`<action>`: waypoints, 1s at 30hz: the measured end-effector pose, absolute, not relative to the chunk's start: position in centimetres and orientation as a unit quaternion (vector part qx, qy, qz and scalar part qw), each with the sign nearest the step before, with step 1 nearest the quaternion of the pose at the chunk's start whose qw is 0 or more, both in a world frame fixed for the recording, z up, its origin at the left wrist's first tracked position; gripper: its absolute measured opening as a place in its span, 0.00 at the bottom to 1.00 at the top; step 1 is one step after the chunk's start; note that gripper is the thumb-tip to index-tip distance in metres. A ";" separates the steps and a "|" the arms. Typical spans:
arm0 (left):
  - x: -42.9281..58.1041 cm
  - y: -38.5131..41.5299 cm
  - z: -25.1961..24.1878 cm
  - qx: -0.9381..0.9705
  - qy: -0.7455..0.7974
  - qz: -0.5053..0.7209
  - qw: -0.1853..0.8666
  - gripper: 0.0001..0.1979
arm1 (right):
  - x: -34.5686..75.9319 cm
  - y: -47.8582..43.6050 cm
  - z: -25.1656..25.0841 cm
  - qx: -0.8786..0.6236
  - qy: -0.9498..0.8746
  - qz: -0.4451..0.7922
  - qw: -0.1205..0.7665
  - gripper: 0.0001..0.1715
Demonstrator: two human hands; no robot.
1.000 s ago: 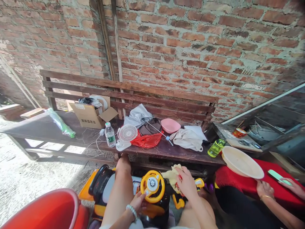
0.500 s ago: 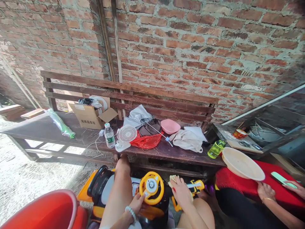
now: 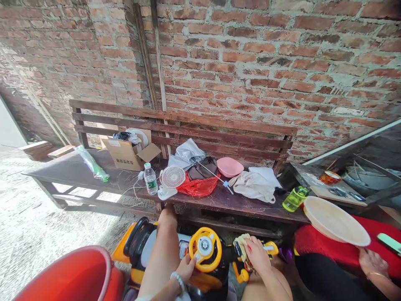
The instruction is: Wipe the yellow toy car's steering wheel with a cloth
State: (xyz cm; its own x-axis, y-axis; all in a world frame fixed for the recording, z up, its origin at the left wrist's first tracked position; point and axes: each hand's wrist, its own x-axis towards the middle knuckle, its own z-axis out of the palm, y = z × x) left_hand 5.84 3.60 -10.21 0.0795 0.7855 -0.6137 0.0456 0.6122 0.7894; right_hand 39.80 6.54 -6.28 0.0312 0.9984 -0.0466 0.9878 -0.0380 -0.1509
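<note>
A yellow toy steering wheel (image 3: 218,251) with a white hub sits on a black and yellow ride-on toy (image 3: 216,284) between my legs. My left hand (image 3: 187,268), a beaded bracelet at its wrist, is closed on the wheel's left lower rim. In my right hand (image 3: 258,254) is a pale yellow cloth (image 3: 242,241), bunched and pressed against the toy's front part. A yellow arm of the toy (image 3: 272,248) sticks out just right of that hand. The right fingers and cloth hide part of the toy's front.
A red bucket (image 3: 103,259) stands at lower left. The wooden bench (image 3: 200,200) ahead holds a cardboard box (image 3: 125,158), water bottle (image 3: 151,182), fan (image 3: 172,177), pink bowl (image 3: 230,166) and green bottle (image 3: 294,200). Another person's hand (image 3: 372,263) is beside a cream basin (image 3: 335,221) at right.
My right hand has shifted slightly right with the cloth, uncovering more of the toy's front. My left hand stays on the wheel. The whole view has swung a little left.
</note>
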 end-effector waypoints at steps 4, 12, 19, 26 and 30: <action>5.5 3.7 -10.7 0.341 0.614 0.281 0.654 0.11 | 43.3 6.9 -6.7 -0.749 -0.660 0.058 0.005 0.26; 6.4 4.3 -12.6 0.306 0.641 0.259 0.654 0.05 | 45.4 7.1 -5.6 -0.814 -0.580 0.037 -0.015 0.24; 6.5 4.3 -11.0 0.284 0.638 0.236 0.676 0.11 | 38.8 9.3 -2.5 -0.730 -0.659 0.171 -0.063 0.18; 5.7 3.9 -11.7 0.333 0.629 0.233 0.663 0.11 | 40.1 11.8 -2.2 -0.729 -0.643 0.209 -0.107 0.24; 5.6 4.0 -11.9 0.346 0.640 0.212 0.652 0.13 | 43.7 11.5 -3.5 -0.749 -0.623 0.169 -0.151 0.23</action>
State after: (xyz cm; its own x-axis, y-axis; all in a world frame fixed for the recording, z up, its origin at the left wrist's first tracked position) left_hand 5.63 3.97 -11.95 0.0903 0.7198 -0.6883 0.1658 0.6706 0.7231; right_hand 43.73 11.48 -3.50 0.1666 0.8816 -0.4417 0.9839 -0.1782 0.0154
